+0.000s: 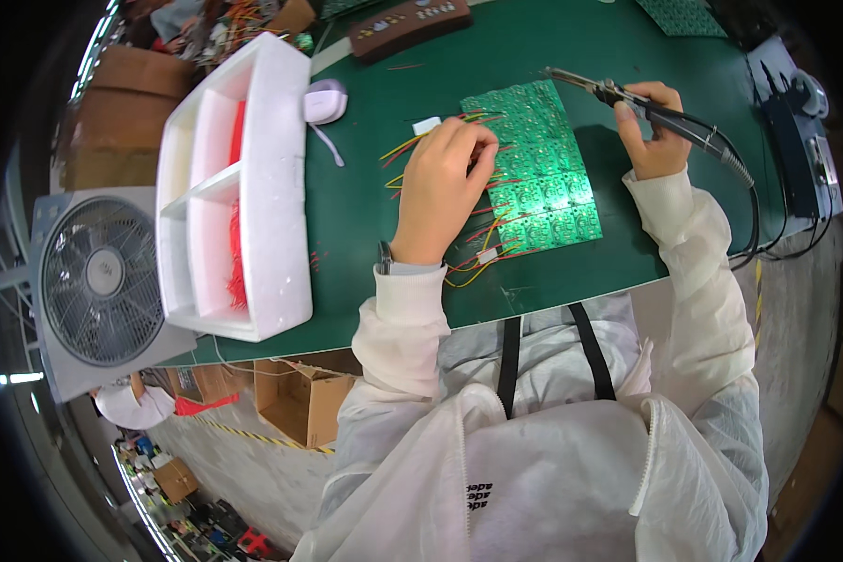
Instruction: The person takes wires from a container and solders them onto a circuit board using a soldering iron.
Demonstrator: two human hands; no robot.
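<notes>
A green panel of circuit boards (pixel 550 140) lies flat on the green table mat (pixel 374 225) in front of me. Red, yellow and black wires (pixel 477 272) stick out along its left edge, some with a white connector (pixel 487 255). Over that edge is my left hand (pixel 440 187), its thumb and fingers pinched together; whatever they hold is hidden. My right hand (pixel 658 140) grips a soldering iron (pixel 669 118) with a metal guide at its front. The tip points left, above the panel's top right corner, apart from the boards.
On the left stands a white foam box (pixel 295 206) with red wires in its compartments, beside a fan (pixel 103 272). A lilac case (pixel 326 101) sits near the box. A brown holder (pixel 410 28) lies at the back. A dark soldering station (pixel 800 140) stands at right, its cable reaching the iron.
</notes>
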